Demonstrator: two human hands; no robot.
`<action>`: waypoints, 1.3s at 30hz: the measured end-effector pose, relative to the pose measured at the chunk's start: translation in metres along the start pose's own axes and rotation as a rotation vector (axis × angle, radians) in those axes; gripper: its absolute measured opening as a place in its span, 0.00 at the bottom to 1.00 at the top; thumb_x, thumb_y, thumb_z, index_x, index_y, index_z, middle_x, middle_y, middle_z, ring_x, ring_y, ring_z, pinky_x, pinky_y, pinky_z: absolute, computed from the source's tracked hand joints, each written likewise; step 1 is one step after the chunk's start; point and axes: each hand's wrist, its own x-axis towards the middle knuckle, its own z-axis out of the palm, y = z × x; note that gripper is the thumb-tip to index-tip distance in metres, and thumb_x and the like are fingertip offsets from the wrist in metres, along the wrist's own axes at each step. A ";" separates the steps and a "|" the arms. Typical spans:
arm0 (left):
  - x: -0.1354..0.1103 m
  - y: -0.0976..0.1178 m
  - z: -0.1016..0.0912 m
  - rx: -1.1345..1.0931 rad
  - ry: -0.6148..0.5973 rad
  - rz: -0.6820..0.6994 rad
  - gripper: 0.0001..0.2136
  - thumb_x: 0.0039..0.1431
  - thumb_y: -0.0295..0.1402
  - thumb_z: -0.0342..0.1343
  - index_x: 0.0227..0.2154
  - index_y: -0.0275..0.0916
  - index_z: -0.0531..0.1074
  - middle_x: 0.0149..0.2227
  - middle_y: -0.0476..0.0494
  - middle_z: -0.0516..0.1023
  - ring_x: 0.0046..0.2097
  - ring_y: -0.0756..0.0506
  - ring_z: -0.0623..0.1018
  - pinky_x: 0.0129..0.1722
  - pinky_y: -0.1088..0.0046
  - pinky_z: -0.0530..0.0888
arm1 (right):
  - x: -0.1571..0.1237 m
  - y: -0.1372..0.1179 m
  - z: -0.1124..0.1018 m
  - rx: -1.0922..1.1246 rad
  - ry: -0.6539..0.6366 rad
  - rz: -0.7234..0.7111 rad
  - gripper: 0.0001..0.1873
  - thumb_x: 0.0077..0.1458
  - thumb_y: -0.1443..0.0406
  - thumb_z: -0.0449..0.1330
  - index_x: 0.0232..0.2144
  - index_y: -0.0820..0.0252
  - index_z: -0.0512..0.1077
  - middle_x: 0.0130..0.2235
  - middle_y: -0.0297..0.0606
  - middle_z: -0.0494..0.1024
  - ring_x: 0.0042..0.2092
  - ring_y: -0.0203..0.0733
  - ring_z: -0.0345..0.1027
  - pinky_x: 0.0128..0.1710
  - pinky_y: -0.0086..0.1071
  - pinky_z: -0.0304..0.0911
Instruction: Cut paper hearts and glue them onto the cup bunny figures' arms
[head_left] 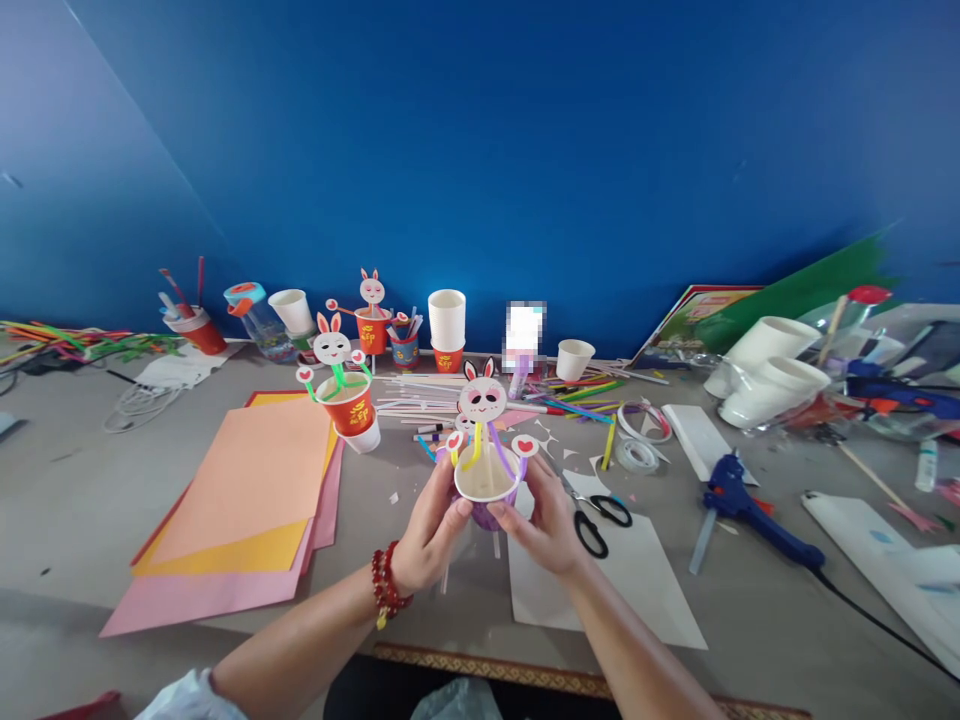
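Between my two hands is a paper cup (487,488), its open mouth tipped toward me. A paper rabbit head (483,400) rises from it, with a yellow and a purple bent straw arm ending in round heart discs. My left hand (431,525) wraps the cup's left side, thumb near the rim. My right hand (546,515) grips the right side the same way. Purple shows on the cup's lower wall. Just right of my right hand lie black-handled scissors (604,525), partly over a white sheet (637,590).
Coloured paper sheets (240,480) lie at left, beside a red rabbit cup (349,405). A blue glue gun (757,510) with its cord and clear tape (637,455) lie at right. Straws, a white cup (575,360) and a second rabbit cup (372,330) line the blue wall.
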 end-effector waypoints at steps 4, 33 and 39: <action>-0.001 0.000 0.000 0.017 -0.009 0.020 0.27 0.70 0.36 0.46 0.69 0.49 0.49 0.72 0.41 0.52 0.71 0.36 0.53 0.69 0.55 0.55 | 0.000 0.002 0.000 -0.011 -0.009 0.010 0.20 0.57 0.58 0.62 0.51 0.54 0.70 0.47 0.44 0.74 0.47 0.54 0.69 0.47 0.44 0.66; 0.031 0.028 -0.013 -0.251 0.420 -0.154 0.07 0.61 0.38 0.61 0.37 0.40 0.76 0.36 0.45 0.79 0.39 0.47 0.77 0.43 0.72 0.74 | -0.002 0.003 0.002 0.087 -0.012 0.011 0.27 0.57 0.54 0.62 0.57 0.53 0.69 0.50 0.46 0.76 0.49 0.56 0.71 0.48 0.45 0.68; 0.035 0.032 -0.014 -0.388 0.388 -0.212 0.06 0.60 0.37 0.62 0.34 0.40 0.77 0.34 0.46 0.78 0.38 0.48 0.76 0.42 0.73 0.72 | 0.000 0.001 0.002 0.099 -0.009 -0.012 0.26 0.58 0.53 0.62 0.57 0.53 0.70 0.49 0.46 0.77 0.50 0.56 0.71 0.50 0.45 0.68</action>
